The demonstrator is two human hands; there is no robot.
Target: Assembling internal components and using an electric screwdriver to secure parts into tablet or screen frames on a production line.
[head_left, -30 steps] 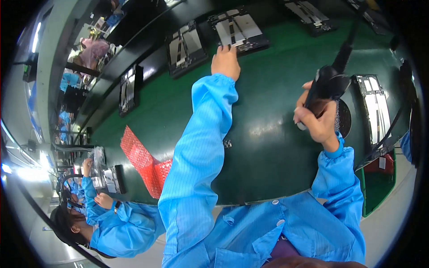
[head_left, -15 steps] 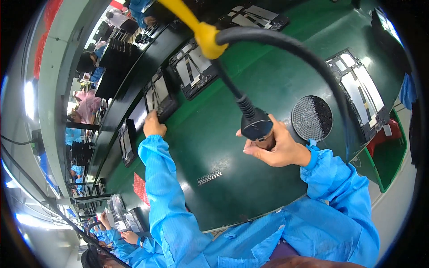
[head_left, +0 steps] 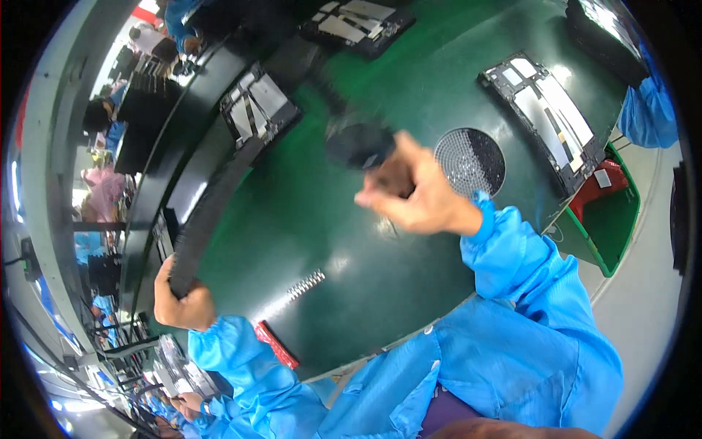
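Note:
My left hand (head_left: 183,296) is closed around the near end of a dark tablet-like device (head_left: 212,208), which is tilted up on its edge so that mostly its narrow side shows. My right hand (head_left: 424,190) grips a corded electric screwdriver (head_left: 362,146), blurred by motion, above the middle of the green bench (head_left: 351,307). The cable runs up and away from the tool's black end; its tip is hidden by my fingers. Just right of the tool sits a round gridded tray (head_left: 468,162), partly covered with small dark pieces.
Opened tablets with bare innards lie at the back left (head_left: 259,106), at the back (head_left: 358,25) and on the right (head_left: 545,121). A small metal strip (head_left: 306,284) and a red packet (head_left: 276,345) lie nearer. A green bin (head_left: 621,219) stands right; a co-worker's hand (head_left: 189,404) shows lower left.
My left hand has drawn the device from the rack side toward me and tipped it up. My right hand has shifted slightly up and left with the screwdriver. The whole view has turned.

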